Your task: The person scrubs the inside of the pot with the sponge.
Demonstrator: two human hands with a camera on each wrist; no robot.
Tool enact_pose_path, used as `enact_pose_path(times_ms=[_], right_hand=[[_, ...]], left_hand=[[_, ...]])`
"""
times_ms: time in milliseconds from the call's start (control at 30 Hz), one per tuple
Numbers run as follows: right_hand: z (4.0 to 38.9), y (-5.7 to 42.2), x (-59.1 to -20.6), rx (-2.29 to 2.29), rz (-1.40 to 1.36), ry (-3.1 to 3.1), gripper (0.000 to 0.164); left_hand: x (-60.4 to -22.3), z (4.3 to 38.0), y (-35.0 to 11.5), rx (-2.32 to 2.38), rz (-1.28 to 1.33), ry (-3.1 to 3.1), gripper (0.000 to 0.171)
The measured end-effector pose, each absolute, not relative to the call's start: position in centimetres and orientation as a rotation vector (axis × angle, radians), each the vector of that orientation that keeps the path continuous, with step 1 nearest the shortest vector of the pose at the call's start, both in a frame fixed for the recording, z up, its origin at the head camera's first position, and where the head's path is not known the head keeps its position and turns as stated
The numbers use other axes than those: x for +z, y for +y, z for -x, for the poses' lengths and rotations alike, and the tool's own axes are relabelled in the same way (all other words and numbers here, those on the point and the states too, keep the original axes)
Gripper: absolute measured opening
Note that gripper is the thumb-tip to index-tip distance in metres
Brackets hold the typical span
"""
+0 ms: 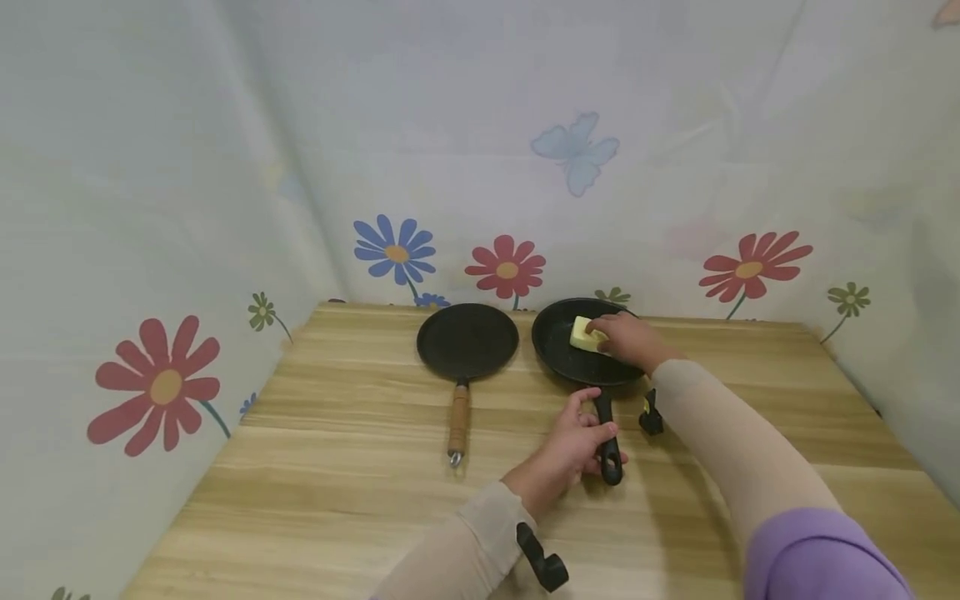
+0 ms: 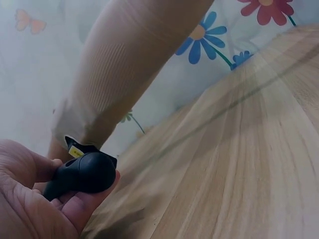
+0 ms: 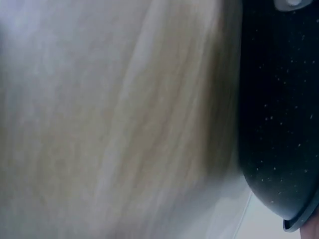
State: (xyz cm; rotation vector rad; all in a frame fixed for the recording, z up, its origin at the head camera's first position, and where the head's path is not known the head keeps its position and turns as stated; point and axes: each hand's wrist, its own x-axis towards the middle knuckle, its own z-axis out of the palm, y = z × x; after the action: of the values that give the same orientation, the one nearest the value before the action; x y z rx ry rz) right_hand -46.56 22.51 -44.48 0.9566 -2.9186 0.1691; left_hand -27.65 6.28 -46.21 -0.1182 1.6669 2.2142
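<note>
A black frying pan point(image 1: 555, 354) is at the back of the table, right of the middle. My left hand point(image 1: 572, 442) grips its black handle point(image 1: 611, 458), thumb on top and fingers beneath; the left wrist view shows the handle's rounded end point(image 2: 97, 172) lying across the fingers. Over the pan, my right hand point(image 1: 626, 337) holds a pale yellow sponge point(image 1: 579, 335) against the inside of the pan. In the right wrist view the pan's speckled black outer side point(image 3: 279, 114) fills the right edge, while the sponge is out of sight there.
Left of the pan lies a flat round black griddle pan point(image 1: 468, 340) with a wooden handle point(image 1: 459, 421) pointing toward me. The wooden tabletop point(image 1: 337, 467) meets a flower-printed cloth backdrop point(image 1: 450, 150) at its back. Black wrist mounts point(image 1: 542, 562) are worn on both sleeves.
</note>
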Motion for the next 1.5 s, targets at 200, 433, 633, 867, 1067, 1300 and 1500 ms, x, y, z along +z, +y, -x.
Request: enact_pose_path(times_ms=[200, 433, 633, 867, 1067, 1300, 1500], right_hand=[[46.2, 23.1, -44.0, 0.261, -0.960, -2.957, 0.038], [43.4, 22.7, -43.4, 0.329, -1.016, -3.075, 0.037], [42.2, 21.8, -44.3, 0.377, -1.165, -2.985, 0.033], [43.2, 20.4, -44.6, 0.382, -1.200, -2.881, 0.035], [44.8, 20.6, -44.9, 0.238, -0.980, -2.897, 0.036], [45.7, 21.8, -45.4, 0.206, -0.685, -2.973, 0.038], [46.6, 20.8, -45.7, 0.249, -0.612, -2.993, 0.038]], left_hand=[[-46.3, 28.0, 6.5, 2.230, 0.098, 1.633, 0.057], [-46.4, 28.2, 6.3, 2.216, 0.083, 1.610, 0.055], [-46.8, 28.1, 6.1, 2.207, 0.089, 1.564, 0.056], [-46.8, 28.5, 5.9, 2.192, 0.083, 1.551, 0.057], [-46.6, 28.1, 6.3, 2.200, 0.076, 1.573, 0.056], [-46.7, 28.1, 6.6, 2.193, 0.088, 1.599, 0.054], [-46.6, 28.6, 6.1, 2.196, 0.075, 1.623, 0.054]])
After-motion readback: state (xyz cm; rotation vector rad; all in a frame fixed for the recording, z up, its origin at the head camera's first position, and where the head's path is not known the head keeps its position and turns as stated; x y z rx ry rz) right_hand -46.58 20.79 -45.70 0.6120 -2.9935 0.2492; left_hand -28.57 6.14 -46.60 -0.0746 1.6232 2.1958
